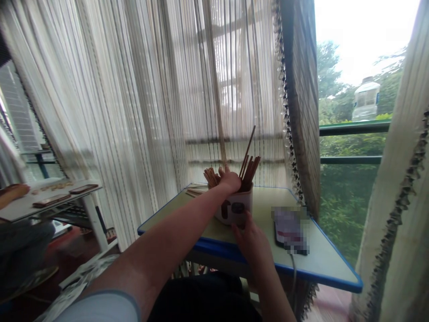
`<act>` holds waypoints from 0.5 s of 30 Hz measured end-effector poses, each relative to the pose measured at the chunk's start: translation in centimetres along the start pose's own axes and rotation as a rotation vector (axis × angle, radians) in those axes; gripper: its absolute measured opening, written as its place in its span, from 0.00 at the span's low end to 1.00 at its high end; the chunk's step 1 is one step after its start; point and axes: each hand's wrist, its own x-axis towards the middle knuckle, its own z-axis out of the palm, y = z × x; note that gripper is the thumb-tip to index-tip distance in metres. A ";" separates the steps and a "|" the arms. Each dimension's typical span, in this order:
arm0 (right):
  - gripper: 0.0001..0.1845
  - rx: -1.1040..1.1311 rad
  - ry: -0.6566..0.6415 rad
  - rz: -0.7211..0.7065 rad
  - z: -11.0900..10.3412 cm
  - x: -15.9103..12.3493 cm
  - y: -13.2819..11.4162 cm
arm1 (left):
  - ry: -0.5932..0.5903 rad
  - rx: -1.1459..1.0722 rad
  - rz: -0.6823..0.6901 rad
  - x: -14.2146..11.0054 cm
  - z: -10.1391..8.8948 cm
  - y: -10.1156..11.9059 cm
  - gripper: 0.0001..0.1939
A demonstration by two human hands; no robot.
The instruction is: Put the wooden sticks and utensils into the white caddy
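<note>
A pale square-sided container (228,213) with dark markings on its front stands upright near the front edge of the small table. Thin wooden chopsticks (250,172) stick up from it in bunches, and one rises well above the others. My left hand (229,179) reaches over the container's top, its bent fingers closed at the chopsticks; their tips are partly hidden. Low on the container's front right, my right hand (250,235) grips it with thumb and fingers. More loose sticks (196,192) lie on the tabletop behind the container, to its left.
The table (328,264) has a blue edge. On its right side lies a phone (291,232), blurred out, with a cable. Sheer curtains (140,112) hang behind. Left, another table (78,194) holds flat phone-like objects and small pieces near a person's hand (15,194). A bottle (366,100) stands on the railing.
</note>
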 end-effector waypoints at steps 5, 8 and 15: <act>0.28 0.010 0.001 -0.010 -0.1 0.0 0.0 | 0.007 -0.040 -0.055 -0.9 0.3 0.1 0.16; 0.28 0.011 0.001 -0.006 -0.1 0.0 0.0 | 0.104 -0.159 -0.093 -0.9 1.0 -0.3 0.16; 0.29 -0.014 -0.015 -0.002 -0.2 0.0 0.0 | 0.214 -0.221 -0.046 -0.7 1.1 -0.5 0.16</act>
